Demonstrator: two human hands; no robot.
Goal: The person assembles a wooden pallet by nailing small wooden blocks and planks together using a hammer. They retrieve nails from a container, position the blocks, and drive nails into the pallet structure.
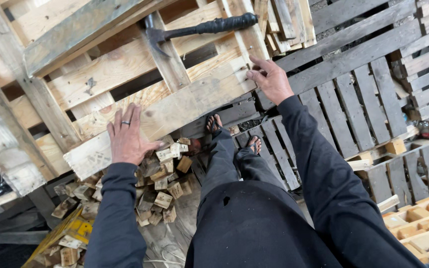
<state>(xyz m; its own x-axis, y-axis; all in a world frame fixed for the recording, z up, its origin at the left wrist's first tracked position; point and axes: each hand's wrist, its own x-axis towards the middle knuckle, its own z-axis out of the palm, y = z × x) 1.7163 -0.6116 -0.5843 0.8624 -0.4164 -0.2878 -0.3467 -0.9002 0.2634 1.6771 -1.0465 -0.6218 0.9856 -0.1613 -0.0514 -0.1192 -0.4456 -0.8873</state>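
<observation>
A light wooden pallet (pixel 125 74) lies tilted in front of me. My left hand (pixel 127 135), with a ring on one finger, rests flat with fingers apart on its near edge board (pixel 175 111). My right hand (pixel 269 79) grips the right end of that same board, fingers curled over the corner. A black-handled claw hammer (pixel 199 27) lies on the pallet's slats beyond both hands, touched by neither. My dark-trousered legs and sandalled feet (pixel 234 134) stand between my arms.
A heap of small wooden blocks (pixel 160 188) lies under the pallet's near edge. Grey weathered pallets (pixel 353 94) cover the ground to the right. More light pallets with blocks (pixel 423 228) sit at lower right. A yellow object (pixel 70 231) is at lower left.
</observation>
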